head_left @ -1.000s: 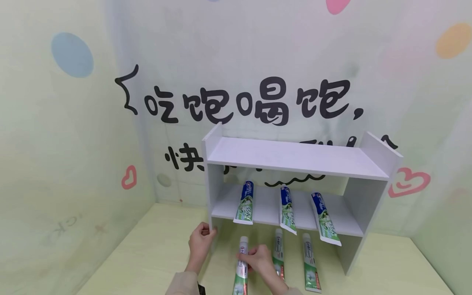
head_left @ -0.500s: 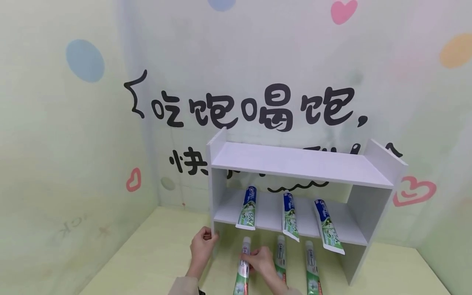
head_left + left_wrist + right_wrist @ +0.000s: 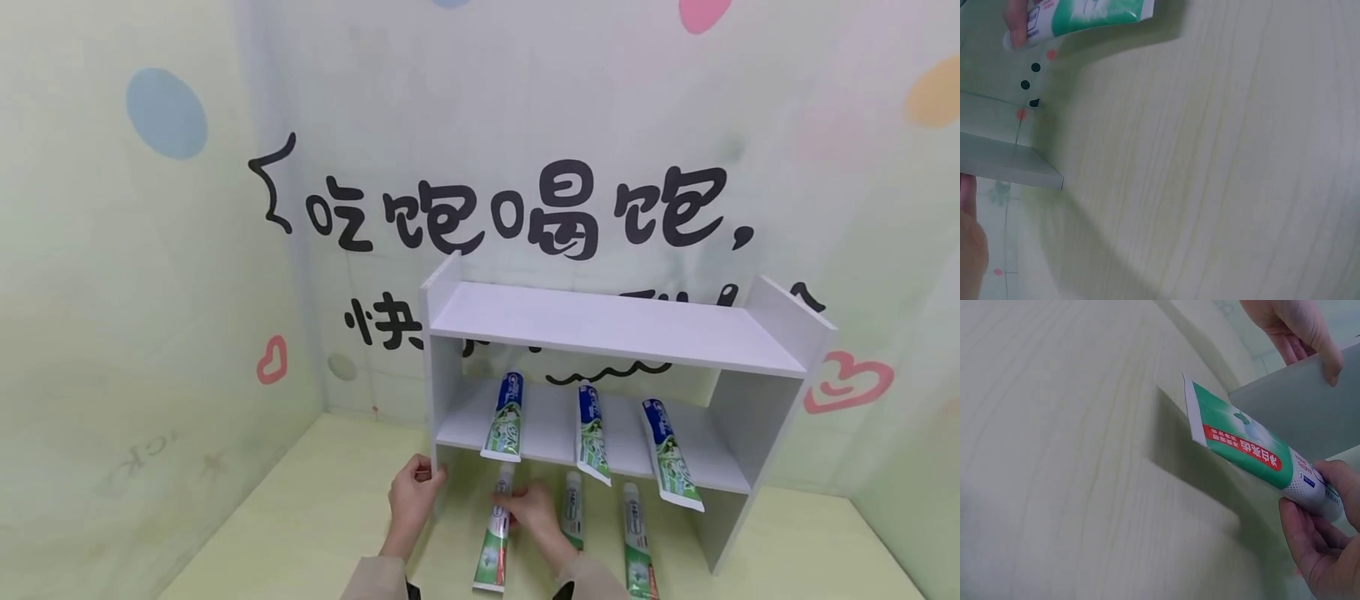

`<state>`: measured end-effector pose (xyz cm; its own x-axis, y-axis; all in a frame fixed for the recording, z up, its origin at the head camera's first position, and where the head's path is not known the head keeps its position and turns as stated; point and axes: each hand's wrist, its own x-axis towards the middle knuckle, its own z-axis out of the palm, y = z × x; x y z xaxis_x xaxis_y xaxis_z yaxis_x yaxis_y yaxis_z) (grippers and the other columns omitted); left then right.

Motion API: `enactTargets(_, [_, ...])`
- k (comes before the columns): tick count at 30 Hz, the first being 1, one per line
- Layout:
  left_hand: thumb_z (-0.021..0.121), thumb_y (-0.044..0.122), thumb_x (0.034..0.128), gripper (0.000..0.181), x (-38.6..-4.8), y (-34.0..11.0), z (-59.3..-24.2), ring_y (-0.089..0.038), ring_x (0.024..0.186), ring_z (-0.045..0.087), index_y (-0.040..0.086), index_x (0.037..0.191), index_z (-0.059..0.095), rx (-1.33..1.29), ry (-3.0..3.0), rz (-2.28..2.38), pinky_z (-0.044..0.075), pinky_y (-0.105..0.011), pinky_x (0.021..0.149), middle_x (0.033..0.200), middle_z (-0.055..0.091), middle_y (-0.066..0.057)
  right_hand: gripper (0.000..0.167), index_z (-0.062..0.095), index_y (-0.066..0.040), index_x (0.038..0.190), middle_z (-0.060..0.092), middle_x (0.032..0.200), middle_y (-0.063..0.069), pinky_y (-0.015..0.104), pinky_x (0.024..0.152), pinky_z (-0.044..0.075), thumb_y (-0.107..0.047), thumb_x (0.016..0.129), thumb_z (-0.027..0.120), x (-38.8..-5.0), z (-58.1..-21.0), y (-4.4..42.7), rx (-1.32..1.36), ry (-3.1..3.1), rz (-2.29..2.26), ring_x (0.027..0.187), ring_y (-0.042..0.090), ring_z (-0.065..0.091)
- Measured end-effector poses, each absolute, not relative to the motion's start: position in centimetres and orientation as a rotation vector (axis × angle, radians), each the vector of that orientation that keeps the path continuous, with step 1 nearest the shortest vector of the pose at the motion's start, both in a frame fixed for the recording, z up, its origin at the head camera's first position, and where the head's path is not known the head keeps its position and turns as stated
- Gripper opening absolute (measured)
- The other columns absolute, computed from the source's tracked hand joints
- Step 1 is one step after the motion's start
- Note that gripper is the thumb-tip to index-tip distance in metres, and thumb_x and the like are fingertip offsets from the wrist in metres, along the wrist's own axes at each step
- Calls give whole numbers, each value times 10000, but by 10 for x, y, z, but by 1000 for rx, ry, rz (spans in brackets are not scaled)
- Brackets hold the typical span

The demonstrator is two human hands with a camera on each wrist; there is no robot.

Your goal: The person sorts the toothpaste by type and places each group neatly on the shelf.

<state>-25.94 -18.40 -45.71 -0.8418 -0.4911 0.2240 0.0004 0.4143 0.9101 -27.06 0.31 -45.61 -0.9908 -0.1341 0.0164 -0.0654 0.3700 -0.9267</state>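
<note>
My right hand (image 3: 531,508) pinches a white and green toothpaste tube (image 3: 495,533) near its capped end, between thumb and fingers. In the right wrist view the tube (image 3: 1241,440) hangs above the table, casting a shadow, its flat end toward the camera. The cap end reaches under the middle board of a white shelf unit (image 3: 615,329), at the left of the lower compartment. My left hand (image 3: 412,493) grips the unit's left side panel (image 3: 1316,400), thumb on one face and fingers on the other.
Two similar white and green tubes, a middle one (image 3: 573,508) and a right one (image 3: 637,542), lie in the lower compartment. Three blue and green tubes, at left (image 3: 506,417), middle (image 3: 592,433) and right (image 3: 670,454), rest on the middle board, overhanging its front edge. Printed walls (image 3: 360,100) enclose the table (image 3: 300,517).
My right hand has moved the tube a little forward, bringing its cap under the middle board. The left hand stays on the side panel. The head view has shifted slightly.
</note>
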Motion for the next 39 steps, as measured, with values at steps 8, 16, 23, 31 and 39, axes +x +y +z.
enactTargets(8, [684,167,746,117,-259,-184,-454,-74,698,608,87,768,601,424,-2211,-1405,472,-252,607,787,685,-57,328,561,117,822,640,674,162,307,505,523,-147,728,731,-280,-457,2,-173,2522,-1765,513,147,598])
enactTargets(16, [683,158,753,120,-260,-185,-454,-115,721,626,75,775,601,420,-2204,-1421,482,-267,614,795,685,-71,330,548,125,801,617,651,163,298,477,506,-138,720,730,-287,-463,-1,-177,2534,-1801,476,144,573])
enactTargets(23, [679,143,758,111,-259,-184,-454,-123,734,628,66,778,602,424,-2202,-1442,502,-261,617,810,679,-82,218,599,85,700,625,582,98,266,443,481,-99,727,711,-296,-465,-4,-186,2518,-1855,438,91,523])
enactTargets(31, [677,149,761,110,-258,-183,-454,-122,731,628,68,775,604,428,-2196,-1451,500,-268,619,810,679,-77,239,555,57,783,616,672,116,268,494,473,-121,741,708,-298,-463,-5,-43,2495,-1802,532,134,539])
enactTargets(39, [679,133,760,115,-259,-183,-453,-108,720,615,50,782,602,422,-2178,-1485,501,-239,610,803,675,-81,236,579,76,762,615,628,102,258,468,461,-115,732,714,-300,-468,-6,-59,2512,-1794,497,119,524])
